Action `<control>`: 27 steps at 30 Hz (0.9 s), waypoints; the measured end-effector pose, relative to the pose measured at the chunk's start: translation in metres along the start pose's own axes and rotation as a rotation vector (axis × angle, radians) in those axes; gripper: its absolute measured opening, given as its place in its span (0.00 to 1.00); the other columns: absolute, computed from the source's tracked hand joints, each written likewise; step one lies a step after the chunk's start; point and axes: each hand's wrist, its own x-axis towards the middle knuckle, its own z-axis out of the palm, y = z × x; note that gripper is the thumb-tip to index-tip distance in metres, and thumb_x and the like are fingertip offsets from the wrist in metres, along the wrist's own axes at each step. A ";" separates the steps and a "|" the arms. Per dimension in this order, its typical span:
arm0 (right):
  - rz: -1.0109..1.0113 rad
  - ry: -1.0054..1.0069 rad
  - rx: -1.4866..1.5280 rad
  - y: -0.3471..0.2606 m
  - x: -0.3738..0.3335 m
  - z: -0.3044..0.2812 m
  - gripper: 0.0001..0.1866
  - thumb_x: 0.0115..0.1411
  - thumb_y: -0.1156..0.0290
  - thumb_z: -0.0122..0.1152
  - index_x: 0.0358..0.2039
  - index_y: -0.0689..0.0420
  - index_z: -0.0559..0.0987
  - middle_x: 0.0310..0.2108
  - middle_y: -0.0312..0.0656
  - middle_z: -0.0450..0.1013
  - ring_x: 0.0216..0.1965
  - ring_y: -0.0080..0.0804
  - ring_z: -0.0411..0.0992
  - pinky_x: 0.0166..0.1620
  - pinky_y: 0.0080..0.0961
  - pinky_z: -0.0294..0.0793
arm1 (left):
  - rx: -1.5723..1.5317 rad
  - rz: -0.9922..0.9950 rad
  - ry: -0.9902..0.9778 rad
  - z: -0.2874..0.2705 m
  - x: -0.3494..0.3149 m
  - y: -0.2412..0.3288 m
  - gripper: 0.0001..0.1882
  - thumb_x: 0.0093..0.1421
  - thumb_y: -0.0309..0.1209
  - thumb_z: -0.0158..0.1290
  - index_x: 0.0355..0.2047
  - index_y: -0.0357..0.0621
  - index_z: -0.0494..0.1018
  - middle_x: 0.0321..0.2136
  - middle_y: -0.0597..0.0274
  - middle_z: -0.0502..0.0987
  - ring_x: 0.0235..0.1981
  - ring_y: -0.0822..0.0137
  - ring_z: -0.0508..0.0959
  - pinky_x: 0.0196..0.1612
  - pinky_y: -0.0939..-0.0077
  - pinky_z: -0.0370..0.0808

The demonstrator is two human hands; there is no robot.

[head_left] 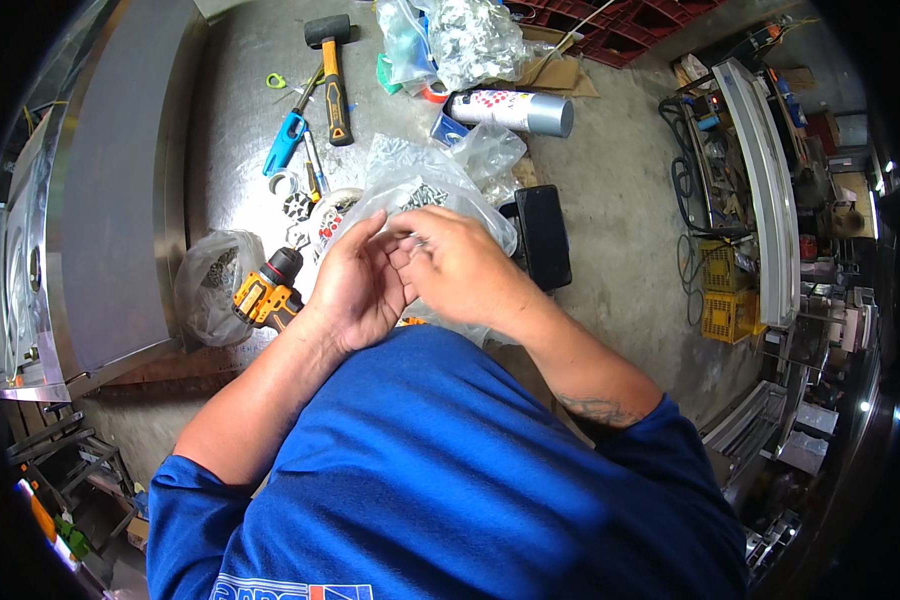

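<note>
Palm up and slightly cupped, my left hand [358, 285] has its fingers apart, just below an open clear plastic bag [470, 190]. My right hand [462, 262] is curled over the left palm, its fingertips meeting the left fingers. Small silvery metal pieces that look like screws [419, 242] show between the right thumb and fingers. More silver screws [422, 196] lie in the bag, directly beyond both hands. Whether anything rests deep in the left palm is hidden.
A yellow-black cordless drill [267, 288] stands left of my hands, beside another bag of screws [210, 285]. Farther off lie a rubber mallet [335, 90], a blue-handled tool [286, 143] and a spray can [515, 112]. A black phone [544, 238] is at right. A metal panel [120, 180] borders the left.
</note>
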 end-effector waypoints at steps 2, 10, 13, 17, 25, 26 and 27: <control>-0.024 0.043 -0.016 -0.004 0.002 0.007 0.15 0.54 0.80 0.52 0.42 0.67 0.78 0.40 0.58 0.76 0.45 0.59 0.75 0.52 0.45 0.75 | 0.060 0.121 -0.042 -0.001 -0.008 0.000 0.21 0.71 0.44 0.44 0.49 0.35 0.70 0.41 0.54 0.79 0.43 0.60 0.81 0.54 0.66 0.77; 0.018 -0.040 -0.380 0.033 -0.002 0.004 0.20 0.53 0.82 0.51 0.48 0.68 0.78 0.49 0.61 0.75 0.49 0.60 0.74 0.55 0.45 0.73 | 0.573 0.405 0.206 -0.020 -0.057 0.028 0.16 0.65 0.42 0.57 0.27 0.46 0.69 0.22 0.71 0.69 0.23 0.77 0.66 0.26 0.80 0.63; 0.082 -0.251 -0.614 0.046 0.018 0.013 0.18 0.53 0.80 0.54 0.45 0.66 0.79 0.48 0.60 0.75 0.49 0.60 0.75 0.54 0.45 0.74 | 1.555 0.815 0.463 -0.035 -0.023 0.044 0.26 0.56 0.49 0.65 0.21 0.39 0.69 0.16 0.60 0.69 0.19 0.64 0.71 0.24 0.64 0.68; 0.193 -0.659 -0.907 0.062 0.078 0.026 0.17 0.55 0.74 0.55 0.45 0.64 0.81 0.46 0.59 0.77 0.47 0.58 0.76 0.53 0.46 0.75 | 1.924 0.620 0.314 -0.030 0.012 0.051 0.18 0.55 0.40 0.59 0.31 0.34 0.79 0.28 0.37 0.80 0.33 0.39 0.81 0.41 0.48 0.78; 0.012 -0.347 -0.989 0.092 0.120 0.054 0.20 0.56 0.67 0.58 0.48 0.62 0.80 0.48 0.59 0.77 0.49 0.59 0.75 0.54 0.47 0.75 | 1.807 0.918 0.018 0.025 0.000 0.016 0.14 0.55 0.36 0.53 0.32 0.38 0.80 0.30 0.38 0.80 0.35 0.40 0.82 0.40 0.48 0.79; -0.015 -0.251 -0.953 0.096 0.120 0.058 0.20 0.56 0.67 0.58 0.48 0.62 0.80 0.48 0.59 0.77 0.49 0.59 0.75 0.54 0.47 0.75 | 1.842 0.864 0.043 0.026 0.001 0.017 0.13 0.56 0.37 0.54 0.31 0.38 0.79 0.30 0.40 0.80 0.35 0.40 0.81 0.39 0.48 0.78; -0.045 -0.167 -0.914 0.100 0.122 0.059 0.21 0.56 0.66 0.58 0.48 0.62 0.81 0.48 0.59 0.77 0.49 0.58 0.76 0.54 0.47 0.75 | 1.864 0.836 0.057 0.026 0.004 0.018 0.13 0.56 0.37 0.54 0.31 0.39 0.79 0.29 0.41 0.80 0.34 0.41 0.81 0.39 0.48 0.78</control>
